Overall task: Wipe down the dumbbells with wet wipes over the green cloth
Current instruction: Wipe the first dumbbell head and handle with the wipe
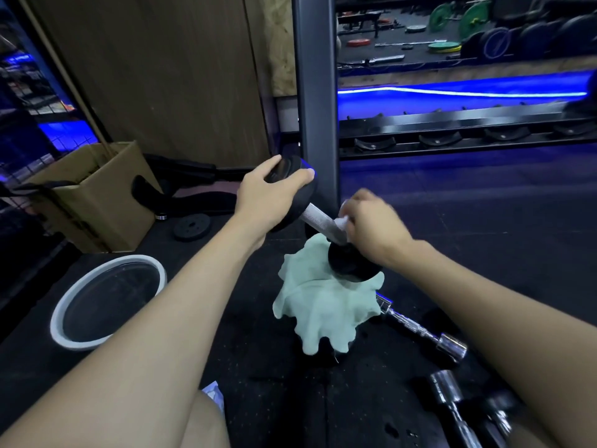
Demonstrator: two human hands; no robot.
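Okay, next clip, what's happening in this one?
A person is cleaning a black dumbbell in a gym. The left hand grips the upper head and holds the dumbbell tilted, its lower head resting on a crumpled green cloth on the floor. The right hand presses a white wet wipe around the knurled metal handle. A white-rimmed basin sits at left, and chrome bars lie at right.
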